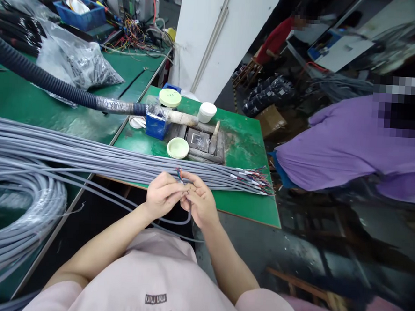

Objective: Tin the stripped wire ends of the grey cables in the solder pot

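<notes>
Left hand [162,195], right hand [200,202] together — fingers curled (palms inward), on coloured wires [180,175]

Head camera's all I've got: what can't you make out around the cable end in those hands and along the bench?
Head view only:
The cable end: the left hand and right hand hide how its cores are held.
The wire tips over the green bench: too small to count.
The grey cable coil: cut off by the left edge.
</notes>
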{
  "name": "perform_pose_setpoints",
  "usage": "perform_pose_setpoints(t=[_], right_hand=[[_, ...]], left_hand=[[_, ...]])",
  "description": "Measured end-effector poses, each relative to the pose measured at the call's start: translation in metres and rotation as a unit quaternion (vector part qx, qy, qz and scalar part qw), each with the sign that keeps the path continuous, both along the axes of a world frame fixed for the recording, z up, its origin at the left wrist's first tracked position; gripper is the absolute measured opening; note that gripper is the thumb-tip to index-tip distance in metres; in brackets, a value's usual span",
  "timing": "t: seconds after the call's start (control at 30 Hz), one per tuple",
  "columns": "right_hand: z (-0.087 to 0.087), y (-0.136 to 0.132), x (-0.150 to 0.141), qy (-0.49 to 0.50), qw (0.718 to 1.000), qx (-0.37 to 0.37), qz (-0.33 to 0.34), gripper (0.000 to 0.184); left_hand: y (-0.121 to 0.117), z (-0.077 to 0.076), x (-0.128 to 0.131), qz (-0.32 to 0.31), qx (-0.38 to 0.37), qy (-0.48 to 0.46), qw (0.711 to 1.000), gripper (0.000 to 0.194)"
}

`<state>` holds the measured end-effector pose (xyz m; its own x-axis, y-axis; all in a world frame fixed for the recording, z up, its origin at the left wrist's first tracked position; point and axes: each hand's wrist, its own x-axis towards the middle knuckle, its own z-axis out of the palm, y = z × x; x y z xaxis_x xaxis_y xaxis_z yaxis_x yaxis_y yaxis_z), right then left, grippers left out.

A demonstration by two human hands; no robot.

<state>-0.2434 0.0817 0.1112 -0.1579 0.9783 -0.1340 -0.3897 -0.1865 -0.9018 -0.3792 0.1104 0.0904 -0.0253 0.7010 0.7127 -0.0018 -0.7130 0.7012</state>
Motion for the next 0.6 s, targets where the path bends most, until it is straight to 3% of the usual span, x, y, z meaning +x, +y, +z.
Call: perform_pose_setpoints(t=[0.07, 0.13, 0.2, 0.27, 0.37, 0.5, 0.6], right_hand=[[-0.001, -0.006, -0.002, 0.015, 0.999, -0.001, -0.037, 0.047], [0.0, -0.011, -0.005, 0.009, 0.998, 0.003, -0.061, 0.05], [0.0, -0.015, -0.007, -0.004, 0.997, 0.008, -0.074, 0.053], [-0.001, -0.018, -0.006, -0.019, 0.998, 0.009, -0.065, 0.054], [0.002, -0.018, 0.008, -0.075, 0.997, 0.009, 0.031, 0.047], [0.018, -0.002, 0.034, -0.202, 0.971, 0.083, 0.099, 0.029], [0.035, 0.012, 0.041, -0.201, 0.958, 0.135, 0.155, 0.03]], left_hand=[[-0.005, -0.003, 0.003, -0.002, -0.007, -0.008, 1.0, 0.013], [-0.011, -0.006, 0.007, -0.022, -0.13, -0.077, 0.988, 0.019], [-0.015, -0.008, 0.009, -0.104, -0.269, -0.132, 0.948, 0.023], [-0.018, -0.009, 0.008, -0.215, -0.352, -0.151, 0.898, 0.023], [-0.021, -0.009, -0.001, -0.319, -0.403, -0.164, 0.842, 0.023], [-0.023, -0.005, -0.011, -0.375, -0.434, -0.151, 0.805, 0.029], [-0.026, -0.002, -0.012, -0.437, -0.45, -0.118, 0.77, 0.034]])
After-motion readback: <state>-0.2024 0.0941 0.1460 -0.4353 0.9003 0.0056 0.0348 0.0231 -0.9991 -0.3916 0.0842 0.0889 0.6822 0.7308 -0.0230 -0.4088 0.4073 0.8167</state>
